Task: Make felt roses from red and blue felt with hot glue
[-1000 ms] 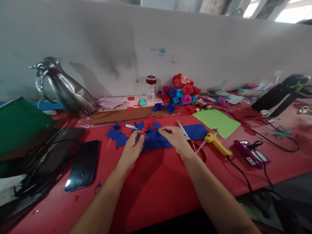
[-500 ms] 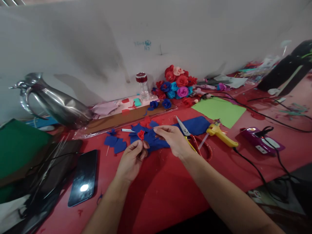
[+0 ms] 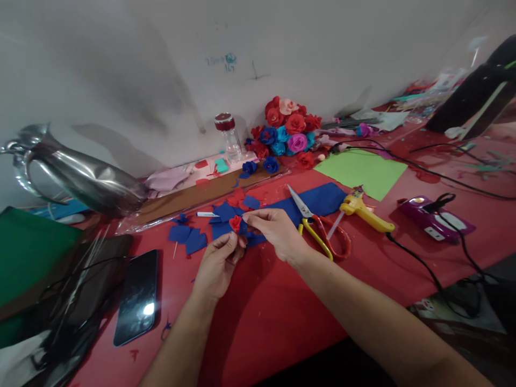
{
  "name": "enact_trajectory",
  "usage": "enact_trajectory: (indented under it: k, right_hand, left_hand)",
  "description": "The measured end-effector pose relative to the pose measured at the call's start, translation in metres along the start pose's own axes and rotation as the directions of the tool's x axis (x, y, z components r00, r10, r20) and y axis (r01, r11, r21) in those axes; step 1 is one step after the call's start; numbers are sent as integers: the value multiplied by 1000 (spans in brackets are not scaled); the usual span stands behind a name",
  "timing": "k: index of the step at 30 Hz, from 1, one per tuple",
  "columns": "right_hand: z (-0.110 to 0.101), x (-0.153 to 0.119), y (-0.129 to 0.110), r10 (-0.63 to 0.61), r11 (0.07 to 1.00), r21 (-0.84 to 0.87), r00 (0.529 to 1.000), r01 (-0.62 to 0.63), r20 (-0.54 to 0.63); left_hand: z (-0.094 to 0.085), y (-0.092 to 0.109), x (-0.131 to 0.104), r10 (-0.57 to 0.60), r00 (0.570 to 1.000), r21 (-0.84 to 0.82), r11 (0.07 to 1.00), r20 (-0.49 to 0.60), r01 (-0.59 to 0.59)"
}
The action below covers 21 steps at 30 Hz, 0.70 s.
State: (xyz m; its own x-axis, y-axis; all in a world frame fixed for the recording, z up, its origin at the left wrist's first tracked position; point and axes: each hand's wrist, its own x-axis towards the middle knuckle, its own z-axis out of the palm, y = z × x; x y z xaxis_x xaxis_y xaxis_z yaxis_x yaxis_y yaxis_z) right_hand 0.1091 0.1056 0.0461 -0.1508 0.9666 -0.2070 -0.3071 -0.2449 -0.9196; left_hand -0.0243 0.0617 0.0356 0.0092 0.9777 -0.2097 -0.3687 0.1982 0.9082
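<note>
My left hand (image 3: 221, 258) pinches a small red paper flower (image 3: 235, 223) from below, its bloom standing above the fingertips. Close on its right, my right hand (image 3: 274, 228) has thumb and forefinger pressed together; what they hold, if anything, is too small to make out. Blue paper pieces (image 3: 196, 241) lie behind and to the left of my hands, with a white pen (image 3: 207, 214) among them. Scissors with red and yellow handles (image 3: 318, 236) rest right of my right hand, partly over a blue paper strip (image 3: 322, 198).
A yellow glue gun (image 3: 368, 215) and a purple power strip (image 3: 437, 220) sit on the right with cables. Paper flowers (image 3: 296, 123), a lidded glass jar (image 3: 229, 140) and a metal jug (image 3: 88, 172) stand behind. A phone (image 3: 137, 295) lies at left.
My right hand has moved left, closer to the red flower. More of the scissors' handles now shows. The camera view has shifted slightly.
</note>
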Motion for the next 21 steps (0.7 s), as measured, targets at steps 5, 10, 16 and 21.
enact_trajectory:
  k: [5, 10, 16, 21]
  right_hand:
    - [2, -1, 0, 26, 999, 41, 1000, -25, -1]
    - [3, -1, 0, 38, 995, 88, 999, -38, 3]
    - [5, -4, 0, 57, 993, 107, 998, -57, 7]
    - [5, -4, 0, 39, 992, 116, 999, -43, 35]
  left_hand:
    - [1, -1, 0, 6, 1000, 22, 1000, -21, -6]
    - [1, -1, 1, 2, 999, 26, 1000, -43, -1]
    - [2, -2, 3, 21, 998, 38, 999, -58, -19]
    - [1, -3, 4, 31, 998, 39, 999, -53, -29]
